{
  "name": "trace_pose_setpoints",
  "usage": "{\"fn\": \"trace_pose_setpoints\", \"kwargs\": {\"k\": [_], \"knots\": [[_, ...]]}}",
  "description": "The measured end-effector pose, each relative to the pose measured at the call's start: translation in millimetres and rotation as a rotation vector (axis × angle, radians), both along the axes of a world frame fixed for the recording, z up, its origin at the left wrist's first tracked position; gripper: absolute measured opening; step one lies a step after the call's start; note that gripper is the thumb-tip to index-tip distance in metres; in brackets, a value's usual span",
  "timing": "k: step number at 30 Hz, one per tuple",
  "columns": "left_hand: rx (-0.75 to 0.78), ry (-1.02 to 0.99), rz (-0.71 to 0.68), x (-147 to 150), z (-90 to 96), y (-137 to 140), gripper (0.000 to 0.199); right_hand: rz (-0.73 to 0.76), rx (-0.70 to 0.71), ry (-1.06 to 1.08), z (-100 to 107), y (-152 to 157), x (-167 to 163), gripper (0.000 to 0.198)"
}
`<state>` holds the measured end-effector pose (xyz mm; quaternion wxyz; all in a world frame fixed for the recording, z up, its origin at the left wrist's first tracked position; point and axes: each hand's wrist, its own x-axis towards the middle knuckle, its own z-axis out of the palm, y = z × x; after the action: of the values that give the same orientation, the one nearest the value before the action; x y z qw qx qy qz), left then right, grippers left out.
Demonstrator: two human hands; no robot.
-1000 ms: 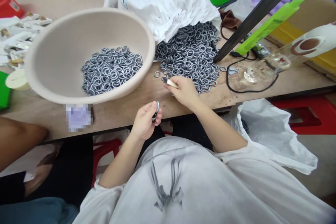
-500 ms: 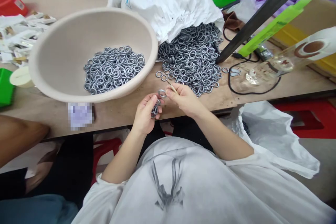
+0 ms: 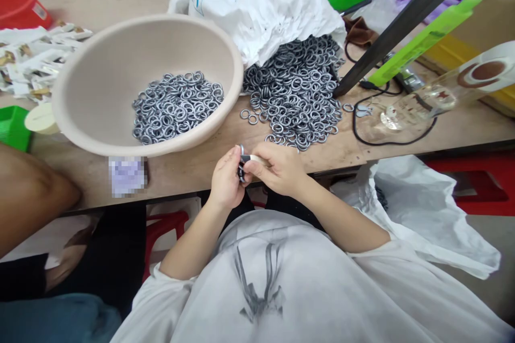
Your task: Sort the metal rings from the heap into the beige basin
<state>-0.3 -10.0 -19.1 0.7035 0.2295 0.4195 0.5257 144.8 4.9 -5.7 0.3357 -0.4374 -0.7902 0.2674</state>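
My left hand (image 3: 227, 178) is closed around several dark grey rings (image 3: 241, 172). One ring (image 3: 242, 150) stands up between its thumb and fingers. My right hand (image 3: 281, 168) grips a small knife (image 3: 257, 159) by its pale handle, the short dark blade against the rings in my left hand. Both hands meet over the table's front edge. Just beyond them a heap of loose rings (image 3: 303, 96) spills from a white sack (image 3: 265, 5). To the left, a large beige basin (image 3: 96, 75) holds a pile of similar rings (image 3: 177, 107).
A dark metal post (image 3: 378, 43) and a clear bottle (image 3: 426, 99) stand to the right, beside a black cable (image 3: 386, 143). White parts (image 3: 40, 64) lie at the left. A co-worker's arm (image 3: 36, 193) rests at the table's left edge. A white bag (image 3: 426, 198) hangs open below right.
My right hand has come closer to my left, and the knife has turned so its blade meets the rings. The ring between the hands is now upright in my left fingers.
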Motion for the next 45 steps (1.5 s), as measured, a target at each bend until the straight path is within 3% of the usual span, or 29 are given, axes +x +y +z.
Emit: {"fn": "trace_pose_setpoints", "kwargs": {"k": [5, 10, 15, 20, 24, 28, 32, 36, 42, 45], "knots": [[-0.007, -0.011, -0.014, 2.0, 0.2, -0.5, 0.042, -0.005, 0.093, -0.155, 2.5, -6.3, -4.8, 0.050], [0.017, 0.006, -0.098, -3.3, 1.7, -5.0, 0.042, 0.003, 0.045, -0.129, -2.2, -1.3, -2.8, 0.051], [0.063, 0.008, -0.290, -7.5, -0.8, -16.7, 0.047, -0.326, -0.077, -0.200, -9.0, 31.8, 13.3, 0.051], [0.031, 0.077, -0.158, -13.4, -5.9, -10.7, 0.035, -0.321, -0.001, -0.560, -8.7, 71.9, 4.1, 0.030], [0.033, 0.085, -0.124, -20.6, -7.6, -3.3, 0.030, -0.264, 0.000, -0.697, -11.5, 89.5, -8.8, 0.024], [0.031, 0.086, -0.035, -26.4, -10.6, 1.6, 0.026, -0.195, -0.060, -0.428, -7.4, 76.6, -2.1, 0.018], [0.150, 0.275, 0.058, -26.0, -14.2, 6.0, 0.031, 0.034, -0.362, 0.037, 1.7, 44.7, 6.7, 0.032], [0.324, 0.485, -0.018, -19.4, -14.0, 5.2, 0.031, 0.071, -0.541, 0.292, 2.7, 22.4, 1.6, 0.047], [0.187, 0.196, -0.068, -6.7, -10.6, -2.0, 0.041, -0.006, -0.356, 0.438, -4.4, 6.9, -9.9, 0.043], [0.091, 0.074, -0.094, -3.3, -5.8, -4.4, 0.043, 0.034, -0.378, 0.475, -8.0, 8.7, -11.5, 0.042]]}}
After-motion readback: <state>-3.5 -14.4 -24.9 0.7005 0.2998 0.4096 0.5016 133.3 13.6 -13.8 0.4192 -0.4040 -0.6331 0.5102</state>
